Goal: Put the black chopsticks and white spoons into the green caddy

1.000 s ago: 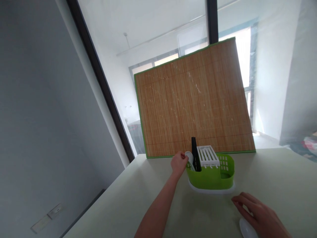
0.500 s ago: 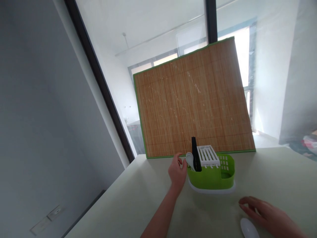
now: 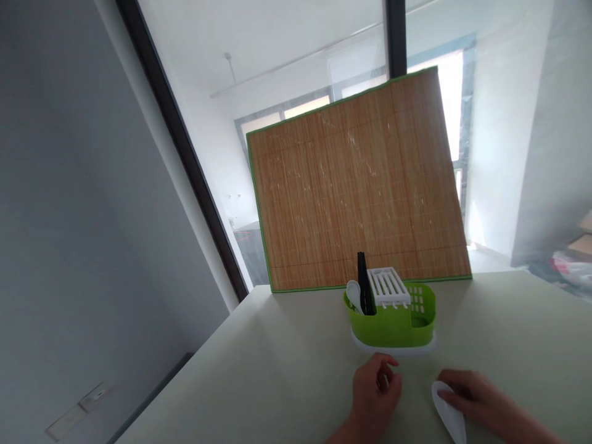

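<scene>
My right hand (image 3: pixel 481 398) grips a white spoon (image 3: pixel 451 416) near its bowl, thumb on top, at the lower right of the view. To its left, my left hand (image 3: pixel 377 391) hovers low in front of the rack, fingers curled with a gap between thumb and forefinger, nothing in it. Just beyond stands a green utensil rack (image 3: pixel 391 330) on a white base. Its left compartment holds a white spoon (image 3: pixel 354 291) bowl up and black chopsticks (image 3: pixel 364 280). A white slotted holder (image 3: pixel 389 287) sits over its middle.
The rack stands on a pale table (image 3: pixel 287 364). Behind it a bamboo mat (image 3: pixel 361 185) with green edging leans against a glass partition with dark frames. A grey wall (image 3: pixel 92 185) with a socket (image 3: pixel 95 396) lies on the left.
My left hand has left the rack's left side and come down toward me. My right hand, earlier beside the loose spoon, now grips it and has lifted or shifted it slightly left.
</scene>
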The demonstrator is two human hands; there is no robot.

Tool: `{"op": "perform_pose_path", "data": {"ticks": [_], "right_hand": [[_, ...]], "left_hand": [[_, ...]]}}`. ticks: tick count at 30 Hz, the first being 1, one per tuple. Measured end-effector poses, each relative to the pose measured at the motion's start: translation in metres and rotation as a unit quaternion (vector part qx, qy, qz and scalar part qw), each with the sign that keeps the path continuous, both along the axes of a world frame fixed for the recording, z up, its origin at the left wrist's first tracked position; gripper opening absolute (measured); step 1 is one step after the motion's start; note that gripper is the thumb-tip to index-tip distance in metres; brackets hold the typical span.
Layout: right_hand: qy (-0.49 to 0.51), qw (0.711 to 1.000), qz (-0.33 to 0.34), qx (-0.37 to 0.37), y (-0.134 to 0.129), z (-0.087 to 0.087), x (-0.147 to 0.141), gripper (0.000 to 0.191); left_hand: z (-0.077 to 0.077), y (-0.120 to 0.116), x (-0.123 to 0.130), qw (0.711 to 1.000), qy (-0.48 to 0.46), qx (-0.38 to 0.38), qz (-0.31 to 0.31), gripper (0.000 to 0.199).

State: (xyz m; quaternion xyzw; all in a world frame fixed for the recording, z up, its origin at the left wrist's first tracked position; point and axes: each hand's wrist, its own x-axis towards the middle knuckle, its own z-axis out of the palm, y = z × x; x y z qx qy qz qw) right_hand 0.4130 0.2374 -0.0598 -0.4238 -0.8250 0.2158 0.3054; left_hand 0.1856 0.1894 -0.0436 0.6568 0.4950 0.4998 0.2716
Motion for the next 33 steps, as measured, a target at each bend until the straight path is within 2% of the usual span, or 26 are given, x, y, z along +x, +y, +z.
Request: {"op": "perform_pose_path", "data": {"ticks": [3,7,11,16,21,26,29,31,33], "right_hand": [[0.003,1.0,0.025,0.007,-0.002,0.029,-0.012,0.031],[0.044,0.987,0.013,0.154,-0.01,0.063,-0.031,0.021],[0.021,0.955,0.024,0.296,-0.019,0.077,-0.049,0.022],[0.001,0.915,0.027,0.403,-0.027,0.071,-0.055,0.033],[-0.006,0.903,0.039,0.428,-0.032,0.065,-0.057,0.041],[0.005,0.908,0.048,0.417,-0.033,0.057,-0.058,0.043],[0.008,0.916,0.042,0.398,-0.031,0.052,-0.054,0.045],[0.016,0.919,0.032,0.392,-0.03,0.047,-0.051,0.045],[0.019,0.915,0.019,0.404,-0.029,0.044,-0.049,0.042]], "left_hand": [[-0.003,-0.004,0.004,0.999,-0.012,-0.007,-0.033,0.021],[0.0,-0.008,0.004,0.999,-0.031,0.007,-0.023,0.022],[0.007,-0.009,-0.003,0.998,-0.055,0.034,0.004,0.025],[0.008,-0.009,-0.01,0.992,-0.033,0.118,0.039,0.021],[0.02,-0.016,-0.012,0.964,0.097,0.237,0.066,0.018],[0.044,-0.022,-0.014,0.921,0.252,0.288,0.074,0.013],[0.062,-0.018,-0.023,0.895,0.291,0.329,0.084,0.01],[0.08,-0.013,-0.035,0.882,0.283,0.356,0.122,0.008],[0.105,-0.004,-0.05,0.874,0.242,0.373,0.194,0.004]]}}
